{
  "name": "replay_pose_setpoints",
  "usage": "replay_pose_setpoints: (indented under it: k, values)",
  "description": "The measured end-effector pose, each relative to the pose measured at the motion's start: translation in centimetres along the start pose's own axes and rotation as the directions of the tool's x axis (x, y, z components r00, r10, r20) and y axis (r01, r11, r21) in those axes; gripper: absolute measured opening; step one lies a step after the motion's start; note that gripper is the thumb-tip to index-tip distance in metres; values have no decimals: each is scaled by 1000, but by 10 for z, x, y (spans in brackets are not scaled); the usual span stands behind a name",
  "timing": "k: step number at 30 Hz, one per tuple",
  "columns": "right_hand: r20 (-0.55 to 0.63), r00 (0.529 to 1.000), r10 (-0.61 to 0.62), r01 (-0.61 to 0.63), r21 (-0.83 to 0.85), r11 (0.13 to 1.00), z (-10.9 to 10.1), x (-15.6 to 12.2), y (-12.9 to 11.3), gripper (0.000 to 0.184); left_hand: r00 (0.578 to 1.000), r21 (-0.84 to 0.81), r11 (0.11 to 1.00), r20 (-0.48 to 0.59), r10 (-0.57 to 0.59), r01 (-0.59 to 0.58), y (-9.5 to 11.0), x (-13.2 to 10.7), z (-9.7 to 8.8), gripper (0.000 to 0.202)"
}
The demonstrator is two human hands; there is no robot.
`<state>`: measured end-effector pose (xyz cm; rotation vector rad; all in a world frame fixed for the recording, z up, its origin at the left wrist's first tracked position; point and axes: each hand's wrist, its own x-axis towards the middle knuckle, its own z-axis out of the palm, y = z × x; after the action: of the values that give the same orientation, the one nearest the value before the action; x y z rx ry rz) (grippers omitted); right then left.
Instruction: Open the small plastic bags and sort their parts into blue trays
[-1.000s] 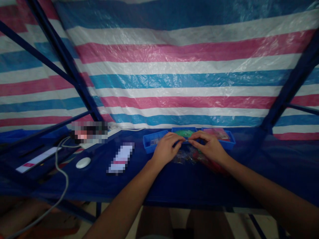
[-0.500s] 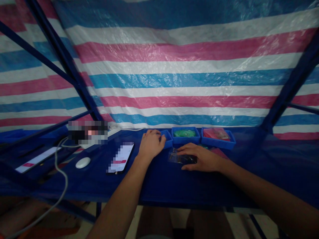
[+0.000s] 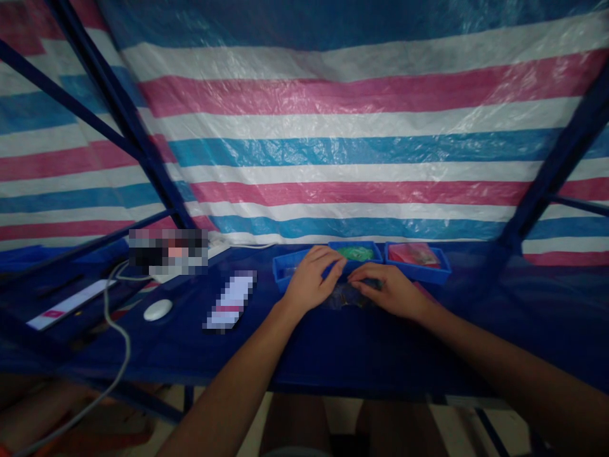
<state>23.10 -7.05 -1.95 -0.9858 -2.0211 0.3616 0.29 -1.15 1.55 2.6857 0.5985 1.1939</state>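
My left hand (image 3: pixel 314 279) is over the front right part of the left blue bin (image 3: pixel 281 271), fingers bent and closed together, pointing right. Facing it, my right hand (image 3: pixel 394 289) has its thumb and forefinger pinched together. Whatever is between the fingertips of either hand is too small to make out. Below and between the hands, a clear plastic bag (image 3: pixel 346 297) with dark contents lies on the blue table (image 3: pixel 333 355). Behind them stands a middle blue bin (image 3: pixel 379 252) with green packets (image 3: pixel 359 254). The left bin's contents are mostly hidden.
A right blue bin (image 3: pixel 436 274) holds red packets (image 3: pixel 413 254). To the left lie a phone (image 3: pixel 231 301) with a lit screen, a white oval case (image 3: pixel 158 310), a white cable (image 3: pixel 124 343) and a power strip (image 3: pixel 219 247). Blue frame posts and a striped sheet (image 3: pixel 356 152) stand behind.
My left hand has moved right, out of the left bin, and now faces my right hand. The right hand has lifted off the plastic bag and its fingers have closed into a pinch.
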Motion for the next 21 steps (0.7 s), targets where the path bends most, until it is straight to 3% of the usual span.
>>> replay_pose_setpoints:
  k: [4, 8, 13, 21]
  values:
    - [-102, 974, 201, -184, 158, 970, -3, 1, 8, 22, 995, -77, 995, 83, -62, 68, 1, -4, 12, 31]
    - [-100, 944, 316, -254, 394, 883, -2, 2, 13, 29, 978, -119, 977, 130, -163, 179, -3, -5, 24, 32]
    - [-85, 936, 343, -243, 549, 800, -1, 2, 11, 31, 971, -185, 953, 84, -226, 238, 0, -4, 32, 28]
    - [-118, 923, 367, -239, 571, 786, -2, 5, 8, 29, 965, -243, 934, 84, -250, 263, 9, -3, 29, 32]
